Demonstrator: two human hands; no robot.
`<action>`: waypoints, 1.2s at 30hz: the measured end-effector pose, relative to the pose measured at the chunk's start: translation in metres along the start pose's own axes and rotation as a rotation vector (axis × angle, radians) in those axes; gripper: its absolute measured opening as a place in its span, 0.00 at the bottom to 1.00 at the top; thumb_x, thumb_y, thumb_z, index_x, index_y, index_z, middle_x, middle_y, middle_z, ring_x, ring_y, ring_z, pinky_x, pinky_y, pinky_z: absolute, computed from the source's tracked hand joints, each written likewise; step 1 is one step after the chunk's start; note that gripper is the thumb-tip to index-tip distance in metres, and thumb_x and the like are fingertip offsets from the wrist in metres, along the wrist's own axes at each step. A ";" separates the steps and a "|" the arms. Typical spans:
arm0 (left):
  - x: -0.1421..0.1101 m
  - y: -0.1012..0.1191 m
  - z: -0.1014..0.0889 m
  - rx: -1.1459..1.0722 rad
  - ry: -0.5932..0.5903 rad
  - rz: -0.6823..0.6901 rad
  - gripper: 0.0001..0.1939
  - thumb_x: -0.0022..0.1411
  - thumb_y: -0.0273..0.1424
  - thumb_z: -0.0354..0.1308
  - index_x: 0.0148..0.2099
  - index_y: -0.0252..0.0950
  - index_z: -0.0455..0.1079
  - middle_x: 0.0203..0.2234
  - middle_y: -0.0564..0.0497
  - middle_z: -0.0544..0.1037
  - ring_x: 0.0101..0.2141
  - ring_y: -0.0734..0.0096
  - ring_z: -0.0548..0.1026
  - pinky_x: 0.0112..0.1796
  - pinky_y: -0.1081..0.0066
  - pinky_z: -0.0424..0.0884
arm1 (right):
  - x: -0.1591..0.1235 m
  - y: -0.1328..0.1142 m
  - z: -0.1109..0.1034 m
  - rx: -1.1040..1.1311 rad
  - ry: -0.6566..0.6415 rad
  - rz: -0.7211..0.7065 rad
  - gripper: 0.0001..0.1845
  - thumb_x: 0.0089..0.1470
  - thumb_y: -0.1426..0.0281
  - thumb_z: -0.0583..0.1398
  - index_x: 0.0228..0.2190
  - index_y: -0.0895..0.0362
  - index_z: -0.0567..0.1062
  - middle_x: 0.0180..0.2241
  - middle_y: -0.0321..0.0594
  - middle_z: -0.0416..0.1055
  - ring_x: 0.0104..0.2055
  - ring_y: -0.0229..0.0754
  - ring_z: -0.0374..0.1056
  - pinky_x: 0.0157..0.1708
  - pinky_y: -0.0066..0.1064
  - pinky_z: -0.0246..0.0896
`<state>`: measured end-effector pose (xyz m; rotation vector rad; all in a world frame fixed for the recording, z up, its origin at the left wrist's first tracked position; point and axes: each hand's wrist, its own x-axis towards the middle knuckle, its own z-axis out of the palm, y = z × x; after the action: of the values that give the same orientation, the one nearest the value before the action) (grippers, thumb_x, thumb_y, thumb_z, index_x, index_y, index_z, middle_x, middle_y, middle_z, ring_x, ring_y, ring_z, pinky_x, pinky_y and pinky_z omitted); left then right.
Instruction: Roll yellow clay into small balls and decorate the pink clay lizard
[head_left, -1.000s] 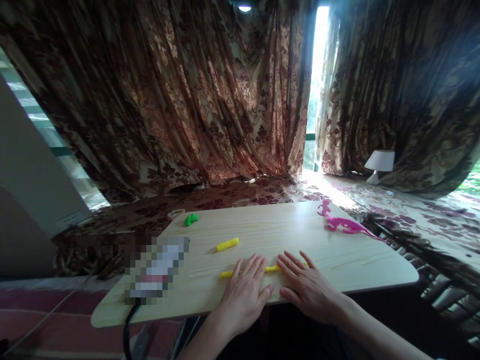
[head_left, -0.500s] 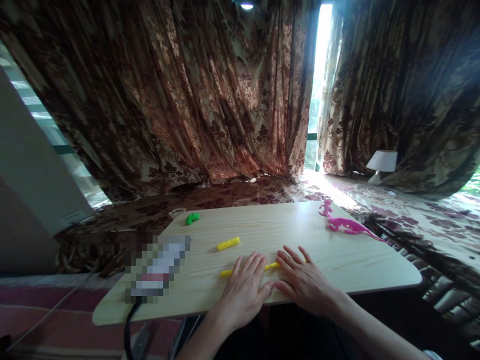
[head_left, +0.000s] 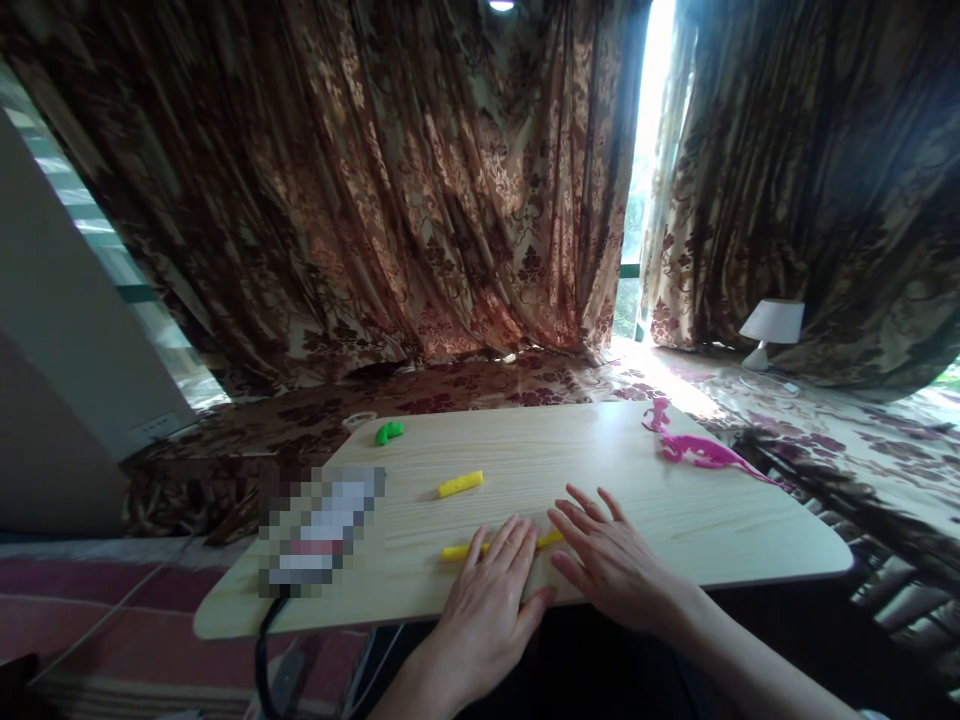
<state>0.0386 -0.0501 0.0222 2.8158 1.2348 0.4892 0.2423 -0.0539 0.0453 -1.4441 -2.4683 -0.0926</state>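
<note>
A thin roll of yellow modelling clay (head_left: 454, 553) lies across the near part of the wooden table (head_left: 562, 440). My left hand (head_left: 495, 600) rests palm down over its middle, fingers stretched forward. Beside it, my right hand (head_left: 615, 555) is also palm down with fingers spread, covering the roll's right end. A narrow stretch of the roll shows between the hands, and its thicker left end sticks out past my left fingers. Farther back sits a short, thick yellow clay stick (head_left: 460, 484), touched by neither hand.
A bent green lump (head_left: 389, 432) sits near the far left corner. Pink figures with a long tail (head_left: 701, 450) lie at the right edge. A pixelated object (head_left: 326, 530) with a black cable (head_left: 264, 650) occupies the left side. A white lamp (head_left: 772, 322) stands beyond.
My left hand has slid slightly toward me over the roll, while my right hand has shifted a little forward. The roll's right tip, earlier visible past my right fingers, is now hidden.
</note>
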 end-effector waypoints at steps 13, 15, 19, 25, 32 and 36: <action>-0.012 -0.006 -0.001 0.028 0.017 -0.076 0.29 0.65 0.44 0.39 0.64 0.37 0.45 0.62 0.47 0.51 0.62 0.63 0.46 0.60 0.54 0.41 | -0.023 -0.018 0.019 -0.008 -0.042 0.033 0.33 0.59 0.53 0.45 0.59 0.58 0.53 0.61 0.47 0.49 0.64 0.50 0.39 0.60 0.52 0.29; -0.003 -0.011 -0.001 0.050 0.028 -0.087 0.29 0.65 0.44 0.38 0.64 0.36 0.46 0.62 0.46 0.52 0.62 0.63 0.46 0.59 0.53 0.41 | -0.011 -0.013 0.018 -0.011 -0.042 0.047 0.34 0.58 0.51 0.45 0.58 0.59 0.56 0.60 0.48 0.51 0.64 0.51 0.40 0.60 0.52 0.29; -0.013 -0.006 -0.005 0.047 0.005 -0.048 0.31 0.65 0.45 0.38 0.65 0.38 0.42 0.63 0.47 0.50 0.62 0.64 0.46 0.59 0.53 0.42 | -0.020 -0.010 0.015 -0.025 -0.079 -0.022 0.35 0.58 0.52 0.45 0.60 0.58 0.50 0.62 0.45 0.46 0.64 0.50 0.36 0.60 0.52 0.26; -0.035 0.007 -0.009 0.024 -0.037 0.018 0.31 0.65 0.45 0.37 0.66 0.40 0.36 0.64 0.50 0.46 0.62 0.66 0.44 0.60 0.55 0.40 | -0.052 -0.016 0.012 0.000 -0.142 -0.075 0.35 0.59 0.53 0.45 0.62 0.55 0.42 0.63 0.42 0.38 0.65 0.46 0.33 0.60 0.50 0.22; 0.019 -0.029 -0.004 0.087 0.009 -0.076 0.29 0.64 0.47 0.36 0.63 0.38 0.50 0.61 0.45 0.56 0.61 0.62 0.49 0.58 0.52 0.43 | 0.009 0.021 0.000 0.039 -0.123 0.088 0.28 0.61 0.55 0.42 0.56 0.54 0.60 0.60 0.42 0.53 0.63 0.46 0.42 0.59 0.50 0.32; 0.023 -0.034 -0.003 0.076 0.009 -0.051 0.30 0.64 0.47 0.36 0.63 0.39 0.49 0.61 0.46 0.56 0.61 0.62 0.49 0.59 0.51 0.42 | 0.015 0.046 -0.007 0.035 -0.110 0.167 0.28 0.63 0.59 0.37 0.58 0.56 0.57 0.59 0.43 0.54 0.63 0.45 0.43 0.58 0.52 0.37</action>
<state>0.0282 -0.0108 0.0261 2.8385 1.3518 0.4618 0.2761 -0.0195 0.0523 -1.6743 -2.4084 0.0659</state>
